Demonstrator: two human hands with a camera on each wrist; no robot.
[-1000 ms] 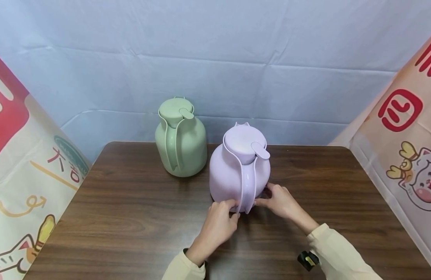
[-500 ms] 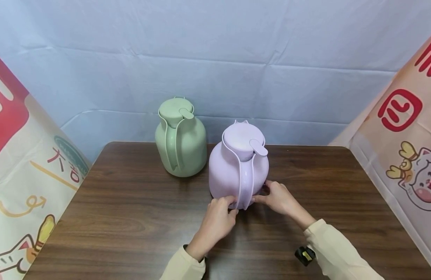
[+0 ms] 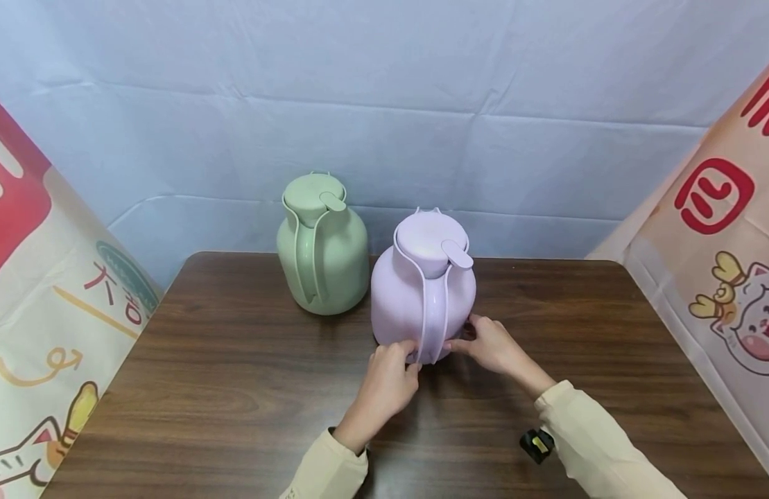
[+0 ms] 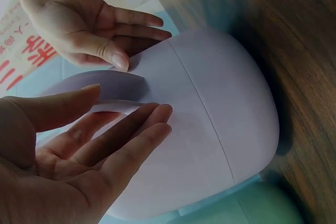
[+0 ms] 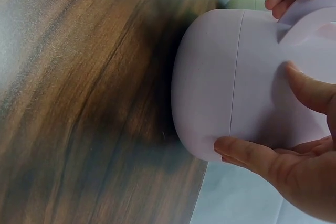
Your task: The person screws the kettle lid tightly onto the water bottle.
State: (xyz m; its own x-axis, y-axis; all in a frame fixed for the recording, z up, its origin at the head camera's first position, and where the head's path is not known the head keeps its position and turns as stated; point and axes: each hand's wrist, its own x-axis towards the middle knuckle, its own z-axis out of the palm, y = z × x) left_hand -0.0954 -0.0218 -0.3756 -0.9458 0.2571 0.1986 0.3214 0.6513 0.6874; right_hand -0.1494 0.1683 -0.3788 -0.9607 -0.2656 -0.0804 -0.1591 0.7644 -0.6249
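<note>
A lilac jug (image 3: pixel 396 301) with a lid, a thumb lever and a looped handle (image 3: pixel 434 319) stands upright on the wooden table, its handle towards me. My left hand (image 3: pixel 385 380) is at the lower left of that handle, with fairly straight fingertips against the jug's body in the left wrist view. On the other side, my right hand (image 3: pixel 495 346) presses the lower right of the body. Its thumb and fingers are spread and nearly straight in the right wrist view. Left of the lilac jug and slightly farther back stands a similar green jug (image 3: pixel 340 267).
The brown wooden table (image 3: pixel 234 388) ends just behind the jugs, where a pale blue cloth backdrop (image 3: pixel 384 125) hangs. Printed cloths flank both sides. A small black device (image 3: pixel 537 445) is at the right sleeve.
The lilac jug has slid away from me and a little to the left, both hands moving along with it. The green jug has stayed where it was.
</note>
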